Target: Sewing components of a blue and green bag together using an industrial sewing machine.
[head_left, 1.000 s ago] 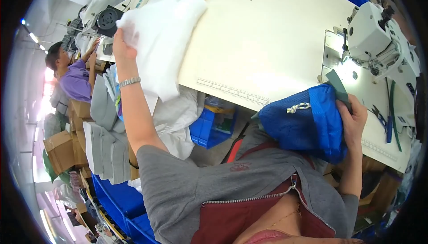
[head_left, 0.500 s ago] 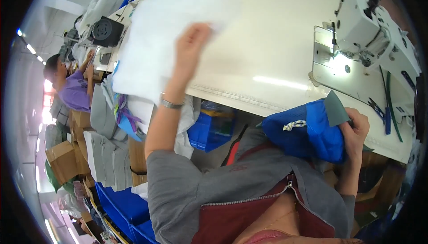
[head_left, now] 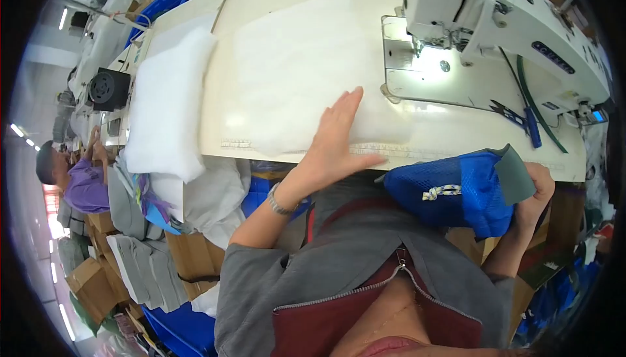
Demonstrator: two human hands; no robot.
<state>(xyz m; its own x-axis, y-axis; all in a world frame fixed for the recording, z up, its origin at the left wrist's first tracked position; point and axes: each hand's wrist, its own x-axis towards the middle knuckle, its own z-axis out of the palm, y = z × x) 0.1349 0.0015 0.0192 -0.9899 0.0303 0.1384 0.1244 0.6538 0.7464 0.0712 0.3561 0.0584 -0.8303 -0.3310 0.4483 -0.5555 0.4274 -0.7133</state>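
Observation:
A thin, whitish sheet (head_left: 293, 57) lies spread on the sewing table, its edges faint against the pale top. Above its near right part is my left hand (head_left: 334, 140), fingers stretched out and thumb spread, with nothing gripped; I cannot tell whether the palm touches the sheet. At the table's front edge, my right hand (head_left: 536, 191) grips a blue mesh drawstring pouch (head_left: 427, 184) by its right end, next to a grey-green fabric flap (head_left: 515, 174). A knotted, pale patterned cord (head_left: 442, 191) hangs on the pouch's side. The pouch rests partly against my lap.
A white sewing machine (head_left: 456, 5) with its lamp lit stands at the far right. Thread snips (head_left: 515, 117) and a dark green strip (head_left: 538, 106) lie beside it. At left is a stack of white padding (head_left: 166, 103). A person in purple (head_left: 98, 184) works farther left.
My left hand has let go of the white sheet, which now lies flat on the table, and has moved right and nearer, opening. The view has shifted; my right hand keeps the pouch.

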